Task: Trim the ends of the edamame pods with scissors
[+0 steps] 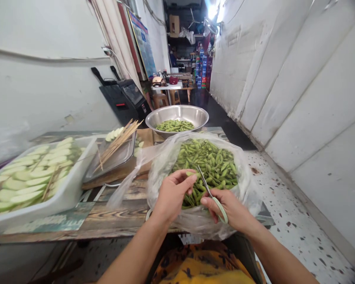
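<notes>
Between thumb and fingers, my left hand [173, 192] pinches a green edamame pod [192, 173] above the bag. My right hand [225, 207] is closed round the pale green handles of a pair of scissors [206, 185], whose blades point up and left, close beside the pod. Beneath both hands lies a heap of edamame pods [221, 161] in a clear plastic bag [248, 189] with its mouth spread wide. Just behind the bag, a steel basin [199, 114] holds more pods [175, 126].
On the left, a white tray [87, 157] holds skewered pale green slices. Wooden skewers [118, 142] rest across a metal tray [130, 152] on a wooden board [148, 138]. The wood-patterned tabletop [118, 217] ends before my lap. A white wall [313, 79] runs along the right.
</notes>
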The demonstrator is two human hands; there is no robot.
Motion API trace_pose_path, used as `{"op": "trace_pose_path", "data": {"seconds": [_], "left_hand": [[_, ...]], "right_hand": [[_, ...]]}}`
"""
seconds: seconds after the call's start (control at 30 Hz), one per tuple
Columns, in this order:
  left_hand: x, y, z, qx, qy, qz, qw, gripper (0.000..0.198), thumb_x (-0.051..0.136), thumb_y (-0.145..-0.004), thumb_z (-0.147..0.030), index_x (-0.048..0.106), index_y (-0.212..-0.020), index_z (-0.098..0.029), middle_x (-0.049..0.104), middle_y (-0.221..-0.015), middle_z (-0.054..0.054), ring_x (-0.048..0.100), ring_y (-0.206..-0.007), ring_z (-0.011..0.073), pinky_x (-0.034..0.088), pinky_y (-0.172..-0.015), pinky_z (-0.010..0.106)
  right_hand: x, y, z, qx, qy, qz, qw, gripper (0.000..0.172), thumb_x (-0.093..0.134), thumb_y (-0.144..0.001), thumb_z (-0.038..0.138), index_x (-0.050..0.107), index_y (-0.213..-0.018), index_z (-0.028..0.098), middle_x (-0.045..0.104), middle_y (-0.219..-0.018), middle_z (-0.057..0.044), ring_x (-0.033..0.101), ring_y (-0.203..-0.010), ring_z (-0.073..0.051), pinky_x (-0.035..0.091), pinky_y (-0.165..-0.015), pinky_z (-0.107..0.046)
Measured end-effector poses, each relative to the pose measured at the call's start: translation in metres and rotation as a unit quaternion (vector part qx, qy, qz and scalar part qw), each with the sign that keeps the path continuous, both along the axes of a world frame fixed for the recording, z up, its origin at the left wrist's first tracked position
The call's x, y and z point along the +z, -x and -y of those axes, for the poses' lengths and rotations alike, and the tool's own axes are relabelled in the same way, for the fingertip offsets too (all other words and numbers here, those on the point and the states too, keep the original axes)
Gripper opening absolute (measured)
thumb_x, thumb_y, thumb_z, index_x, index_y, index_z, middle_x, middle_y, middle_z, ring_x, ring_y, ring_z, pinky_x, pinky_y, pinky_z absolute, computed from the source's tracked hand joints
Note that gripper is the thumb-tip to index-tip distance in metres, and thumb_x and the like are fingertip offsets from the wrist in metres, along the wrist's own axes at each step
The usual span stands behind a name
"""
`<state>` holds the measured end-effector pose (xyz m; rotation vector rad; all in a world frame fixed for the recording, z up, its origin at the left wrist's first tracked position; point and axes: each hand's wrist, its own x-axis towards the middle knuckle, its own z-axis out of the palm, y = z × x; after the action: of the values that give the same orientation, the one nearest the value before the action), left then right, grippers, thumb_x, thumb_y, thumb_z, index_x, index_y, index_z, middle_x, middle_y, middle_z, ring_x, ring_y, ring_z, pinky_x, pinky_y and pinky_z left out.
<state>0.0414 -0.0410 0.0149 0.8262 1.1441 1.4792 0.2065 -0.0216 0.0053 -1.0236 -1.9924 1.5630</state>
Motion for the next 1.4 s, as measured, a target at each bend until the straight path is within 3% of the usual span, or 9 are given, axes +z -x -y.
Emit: {"op": "trace_pose_path", "data": {"seconds": [0.1,0.2,0.33,0.57,0.67,0.83,1.03,1.27,1.4], "left_hand": [[-0.005,-0.008,-0.002,0.037,-0.001,0.050,0.998,0.028,0.073,-0.065,-0.030,0.067,-0.085,-0.012,0.053,-0.061,-0.003,0.041,-0.052,0.0046,0.034,-0.047,0.017],[-0.008,-0.013,-0.001,0.065,0.008,-0.007,0.998,0.026,0.071,-0.067,-0.032,0.068,-0.084,-0.013,0.055,-0.059,-0.003,0.041,-0.050,0.0055,0.034,-0.046,0.018],[-0.009,-0.015,0.001,0.049,0.001,-0.070,0.996,0.025,0.068,-0.070,-0.035,0.069,-0.084,-0.013,0.054,-0.056,-0.003,0.042,-0.049,0.0066,0.035,-0.047,0.019],[-0.007,-0.010,0.000,0.032,0.001,-0.114,0.993,0.031,0.057,-0.079,-0.044,0.063,-0.080,-0.013,0.055,-0.058,-0.001,0.046,-0.050,0.0079,0.037,-0.048,0.019],[-0.009,-0.005,0.000,-0.001,0.002,-0.124,0.992,0.034,0.053,-0.081,-0.046,0.062,-0.087,-0.014,0.054,-0.056,-0.002,0.046,-0.049,0.0083,0.035,-0.047,0.018],[-0.009,0.004,0.004,-0.059,0.022,-0.178,0.982,0.039,0.048,-0.083,-0.049,0.062,-0.097,-0.015,0.044,-0.056,-0.004,0.039,-0.049,0.0085,0.029,-0.045,0.018],[-0.001,0.007,0.008,-0.136,0.004,-0.269,0.954,0.037,0.043,-0.086,-0.045,0.065,-0.090,-0.015,0.037,-0.054,-0.004,0.035,-0.050,0.0092,0.026,-0.047,0.020],[0.002,0.007,0.010,-0.145,-0.007,-0.301,0.943,0.036,0.042,-0.086,-0.045,0.063,-0.082,-0.016,0.038,-0.055,-0.004,0.037,-0.051,0.0102,0.028,-0.048,0.021],[0.000,0.006,0.010,-0.160,-0.004,-0.302,0.940,0.035,0.042,-0.087,-0.044,0.061,-0.078,-0.016,0.039,-0.056,-0.004,0.037,-0.051,0.0095,0.029,-0.048,0.021]], "right_hand": [[-0.003,0.004,0.003,-0.010,0.051,-0.047,0.998,0.041,0.051,-0.084,0.054,0.051,-0.071,0.016,0.050,-0.048,0.004,0.047,-0.041,-0.008,0.034,-0.042,-0.019],[-0.004,0.007,0.004,-0.027,0.118,-0.079,0.990,0.044,0.050,-0.082,0.059,0.054,-0.077,0.015,0.050,-0.050,0.004,0.047,-0.039,-0.008,0.031,-0.036,-0.017],[-0.004,0.007,0.006,-0.030,0.153,-0.101,0.983,0.047,0.051,-0.080,0.060,0.055,-0.082,0.014,0.051,-0.052,0.003,0.050,-0.040,-0.009,0.032,-0.032,-0.016],[-0.009,0.003,0.008,-0.040,0.151,-0.065,0.986,0.046,0.052,-0.080,0.059,0.056,-0.076,0.014,0.047,-0.044,0.006,0.040,-0.031,-0.006,0.024,-0.029,-0.014],[-0.009,-0.001,0.007,-0.046,0.133,-0.077,0.987,0.043,0.054,-0.080,0.057,0.056,-0.079,0.014,0.050,-0.048,0.005,0.044,-0.035,-0.007,0.027,-0.032,-0.015],[-0.003,-0.008,0.003,0.016,0.100,-0.070,0.992,0.039,0.056,-0.082,0.053,0.057,-0.085,0.014,0.056,-0.055,0.002,0.051,-0.045,-0.009,0.035,-0.042,-0.017],[0.004,-0.010,-0.001,0.042,0.086,-0.042,0.995,0.038,0.056,-0.082,0.052,0.058,-0.083,0.014,0.054,-0.053,0.003,0.049,-0.045,-0.009,0.037,-0.045,-0.019],[0.005,-0.013,-0.003,0.055,0.049,-0.012,0.997,0.036,0.057,-0.082,0.051,0.059,-0.082,0.014,0.052,-0.054,0.003,0.051,-0.048,-0.010,0.038,-0.048,-0.020],[0.003,-0.010,-0.001,0.048,0.027,0.000,0.999,0.036,0.055,-0.083,0.049,0.056,-0.071,0.015,0.051,-0.048,0.004,0.048,-0.044,-0.010,0.036,-0.045,-0.020]]}}
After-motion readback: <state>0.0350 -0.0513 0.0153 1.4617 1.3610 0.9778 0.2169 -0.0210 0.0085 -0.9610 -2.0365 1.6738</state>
